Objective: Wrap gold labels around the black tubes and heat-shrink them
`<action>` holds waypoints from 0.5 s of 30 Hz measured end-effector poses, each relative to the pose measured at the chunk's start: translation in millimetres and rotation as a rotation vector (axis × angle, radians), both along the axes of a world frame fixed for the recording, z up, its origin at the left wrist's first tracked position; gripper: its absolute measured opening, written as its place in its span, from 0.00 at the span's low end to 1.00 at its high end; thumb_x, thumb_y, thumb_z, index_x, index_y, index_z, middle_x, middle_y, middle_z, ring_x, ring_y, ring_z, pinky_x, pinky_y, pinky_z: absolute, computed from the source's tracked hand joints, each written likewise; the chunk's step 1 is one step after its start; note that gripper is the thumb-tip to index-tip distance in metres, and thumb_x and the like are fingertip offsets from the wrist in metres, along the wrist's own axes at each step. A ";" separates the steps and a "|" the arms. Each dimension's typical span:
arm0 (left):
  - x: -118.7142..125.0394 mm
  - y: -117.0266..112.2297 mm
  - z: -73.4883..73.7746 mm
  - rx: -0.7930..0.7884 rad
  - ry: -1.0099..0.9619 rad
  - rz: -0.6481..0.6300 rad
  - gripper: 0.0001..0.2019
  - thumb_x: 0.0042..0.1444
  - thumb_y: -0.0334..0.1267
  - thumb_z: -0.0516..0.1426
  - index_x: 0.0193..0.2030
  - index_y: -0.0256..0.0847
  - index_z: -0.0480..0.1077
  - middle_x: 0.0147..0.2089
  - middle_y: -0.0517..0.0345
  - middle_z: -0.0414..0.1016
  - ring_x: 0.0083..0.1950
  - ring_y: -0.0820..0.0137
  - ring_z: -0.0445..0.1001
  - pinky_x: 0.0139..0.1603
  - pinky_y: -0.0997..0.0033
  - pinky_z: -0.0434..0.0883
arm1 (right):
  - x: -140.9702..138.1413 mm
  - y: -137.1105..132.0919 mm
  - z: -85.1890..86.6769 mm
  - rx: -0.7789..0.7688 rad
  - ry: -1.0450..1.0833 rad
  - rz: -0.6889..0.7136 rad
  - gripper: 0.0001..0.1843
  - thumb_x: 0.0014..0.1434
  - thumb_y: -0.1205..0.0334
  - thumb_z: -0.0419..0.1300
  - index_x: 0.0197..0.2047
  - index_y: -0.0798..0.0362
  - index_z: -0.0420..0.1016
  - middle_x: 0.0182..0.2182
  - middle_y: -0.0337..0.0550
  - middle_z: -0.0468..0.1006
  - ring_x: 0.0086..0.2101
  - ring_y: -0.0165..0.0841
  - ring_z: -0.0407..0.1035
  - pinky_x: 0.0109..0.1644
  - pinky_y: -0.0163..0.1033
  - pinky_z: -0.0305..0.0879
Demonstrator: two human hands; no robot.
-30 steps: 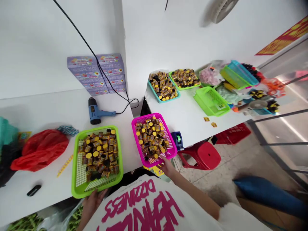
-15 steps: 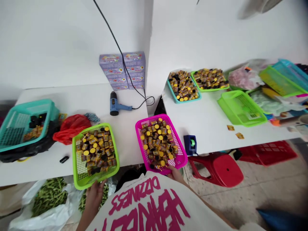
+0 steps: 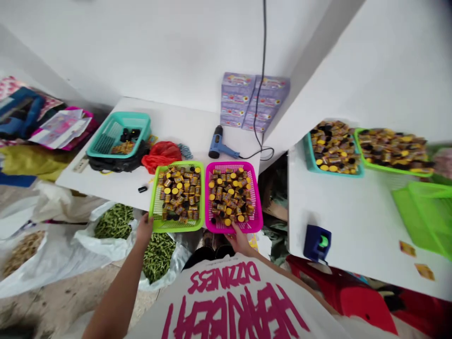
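The person's left hand (image 3: 144, 229) was half curled against the outer edge of a lime-green plastic mesh tray (image 3: 152, 207), and the fingers of the right hand (image 3: 240, 241) lay at the near rim of a magenta mesh tray (image 3: 215, 230). Whether either hand had hold of its tray could not be told. The two rectangular trays sat just beside each other at the table edge, directly ahead of the hands, both heaped with small gold-wrapped cylinders (image 3: 178, 193) capped in yellow or black. Beyond the right hand, on a second white table, a teal tray (image 3: 306, 155) and another lime tray (image 3: 388, 172) held similar heaps. Ahead of the hands lay a blue heat gun (image 3: 218, 143) and stacked lilac cartons (image 3: 254, 101). Below the left hand sat white sacks of green pods (image 3: 109, 249).
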State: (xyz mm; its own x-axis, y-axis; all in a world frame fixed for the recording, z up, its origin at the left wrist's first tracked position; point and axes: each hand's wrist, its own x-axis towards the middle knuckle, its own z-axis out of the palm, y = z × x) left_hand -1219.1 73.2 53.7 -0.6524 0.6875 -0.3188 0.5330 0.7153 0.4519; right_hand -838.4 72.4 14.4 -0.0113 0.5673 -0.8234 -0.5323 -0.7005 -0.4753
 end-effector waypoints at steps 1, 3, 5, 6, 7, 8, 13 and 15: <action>-1.1 -5.3 -2.9 -0.017 -0.028 0.014 0.17 0.65 0.42 0.57 0.57 0.36 0.69 0.50 0.50 0.76 0.46 0.66 0.77 0.48 0.58 0.76 | -3.2 -3.2 5.0 -0.037 0.015 0.071 0.17 0.66 0.57 0.59 0.55 0.55 0.70 0.47 0.46 0.75 0.41 0.33 0.73 0.42 0.42 0.75; 3.2 -25.7 -7.9 -0.036 -0.076 0.031 0.17 0.64 0.41 0.58 0.57 0.37 0.69 0.50 0.50 0.76 0.47 0.65 0.77 0.50 0.57 0.75 | -11.3 -11.4 14.6 -0.105 0.056 0.234 0.16 0.66 0.58 0.60 0.54 0.56 0.70 0.47 0.46 0.75 0.40 0.33 0.74 0.42 0.42 0.75; 10.0 -53.3 -10.8 -0.047 -0.119 0.049 0.17 0.64 0.42 0.58 0.56 0.36 0.70 0.48 0.50 0.77 0.45 0.65 0.78 0.49 0.57 0.75 | -25.1 -17.3 21.6 -0.139 0.083 0.378 0.16 0.65 0.59 0.60 0.54 0.56 0.71 0.47 0.46 0.75 0.41 0.33 0.74 0.42 0.42 0.75; 11.7 -66.2 -11.1 -0.049 -0.139 0.059 0.17 0.64 0.42 0.58 0.55 0.35 0.70 0.47 0.50 0.78 0.44 0.65 0.78 0.49 0.58 0.75 | -34.8 -18.5 23.9 -0.137 0.094 0.435 0.16 0.65 0.59 0.60 0.54 0.55 0.71 0.47 0.46 0.75 0.41 0.34 0.74 0.43 0.43 0.75; 10.9 -76.6 -10.7 -0.045 -0.156 0.069 0.17 0.64 0.42 0.58 0.55 0.35 0.70 0.46 0.50 0.78 0.44 0.65 0.78 0.48 0.58 0.75 | -46.2 -18.4 25.4 -0.129 0.105 0.487 0.16 0.66 0.59 0.60 0.54 0.55 0.71 0.48 0.46 0.75 0.42 0.34 0.74 0.43 0.43 0.75; 7.2 -83.4 -9.5 -0.035 -0.168 0.079 0.17 0.63 0.43 0.58 0.54 0.35 0.70 0.47 0.49 0.78 0.45 0.65 0.78 0.49 0.57 0.75 | -58.8 -17.7 26.4 -0.118 0.117 0.536 0.16 0.66 0.58 0.60 0.54 0.56 0.71 0.48 0.46 0.75 0.42 0.34 0.74 0.44 0.43 0.75; -33.3 -78.9 1.3 0.095 -0.169 0.107 0.18 0.60 0.37 0.58 0.57 0.37 0.69 0.55 0.44 0.75 0.58 0.57 0.73 0.61 0.51 0.67 | -111.2 -19.9 28.1 0.002 0.096 0.689 0.14 0.67 0.58 0.59 0.52 0.57 0.71 0.42 0.43 0.77 0.35 0.30 0.75 0.38 0.39 0.75; -36.6 -82.1 3.6 0.157 -0.172 0.110 0.20 0.57 0.33 0.56 0.58 0.38 0.68 0.58 0.44 0.74 0.62 0.56 0.70 0.65 0.52 0.65 | -113.2 -25.3 29.3 0.063 0.051 0.719 0.13 0.66 0.59 0.59 0.51 0.55 0.69 0.35 0.40 0.79 0.28 0.28 0.75 0.33 0.37 0.74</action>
State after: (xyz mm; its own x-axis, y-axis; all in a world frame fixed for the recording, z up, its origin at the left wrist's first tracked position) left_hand -1255.7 -8.8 57.2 -0.6717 0.6649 -0.3268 0.3613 0.6791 0.6390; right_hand -951.6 47.2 43.6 -0.4369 0.4520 -0.7777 0.0270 -0.8576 -0.5136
